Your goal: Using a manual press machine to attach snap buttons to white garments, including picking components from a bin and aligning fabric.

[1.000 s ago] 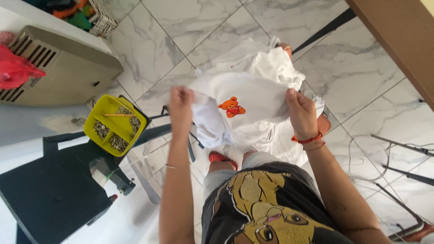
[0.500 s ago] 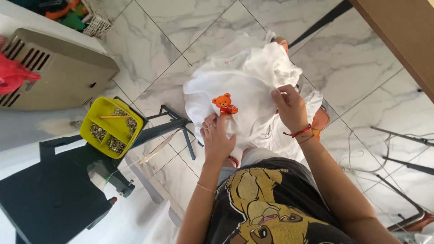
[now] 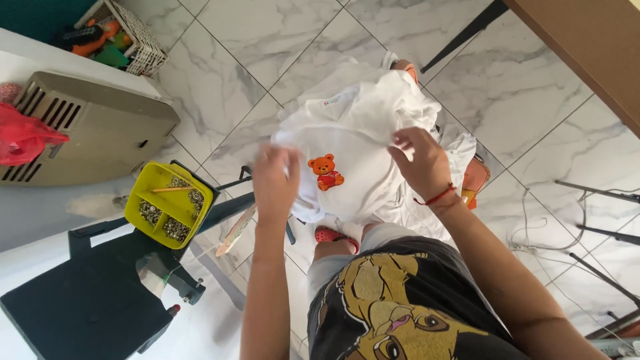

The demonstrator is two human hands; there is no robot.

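Head cam, looking straight down. Both my hands were on the white garment [image 3: 363, 133], held up in the centre of the frame above the marble floor [image 3: 280, 40].

Left hand [image 3: 275, 179]: closed on the garment's left edge, fingers bunched into the fabric. It was motion-blurred, so I couldn't read the exact grip.

Right hand [image 3: 419, 160]: pinching a fold near the top right of the front panel. Red string bracelet [image 3: 437, 197] on that wrist. The 2 hands were apart, with the bear patch [image 3: 325, 172] between them, facing up at me.

Progress, my read only: the front panel was spread fairly flat and the patch was exposed. The upper part by the neck label [image 3: 331, 101] was bunched, and the rest of the cloth hung crumpled at right, down toward the orange object [image 3: 475, 179] at floor level. So the garment was only partly straightened, with the top and right side left to sort.

Around it: yellow tray [image 3: 168, 203] of small metal bits at left centre, sitting on the black machine [image 3: 87, 303] in the lower left. Beige vented unit [image 3: 87, 130] with a red cloth [image 3: 23, 137] in the upper left, white basket [image 3: 130, 30] of toys above it. Wooden table edge [image 3: 587, 47] in the upper right, cables [image 3: 587, 227] at the right edge.
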